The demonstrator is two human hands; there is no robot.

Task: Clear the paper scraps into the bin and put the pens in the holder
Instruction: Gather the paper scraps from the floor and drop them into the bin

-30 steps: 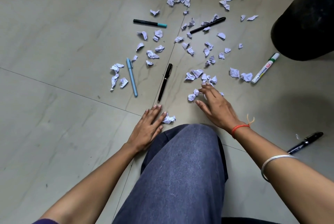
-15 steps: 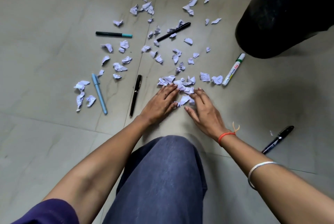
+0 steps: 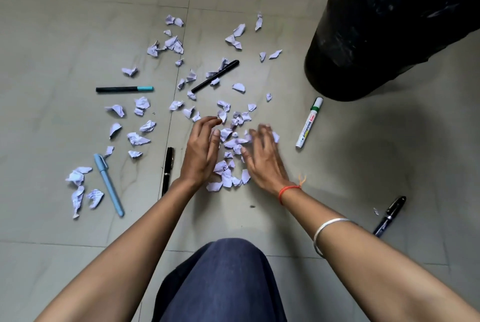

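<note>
Several crumpled white paper scraps lie across the grey tile floor. A heap of scraps (image 3: 230, 158) sits between my two hands. My left hand (image 3: 201, 151) stands on its edge left of the heap, fingers curved and apart. My right hand (image 3: 262, 156) lies on the heap's right side, fingers spread and blurred. Neither hand holds anything. Pens lie around: a black pen (image 3: 167, 169) by my left wrist, a light blue pen (image 3: 108, 184), a black and teal pen (image 3: 124, 89), a black marker (image 3: 215, 76), a white whiteboard marker (image 3: 309, 122), a dark pen (image 3: 389, 215). No holder is in view.
A bin lined with a black bag (image 3: 384, 25) stands at the upper right, beyond the whiteboard marker. My knee in blue trousers (image 3: 223, 277) fills the bottom middle. More scraps (image 3: 78, 178) lie at the far left beside the light blue pen.
Both hands have slid forward and raked nearby scraps together into a heap between them. The view has shifted, so the bin now shows larger at the upper right.
</note>
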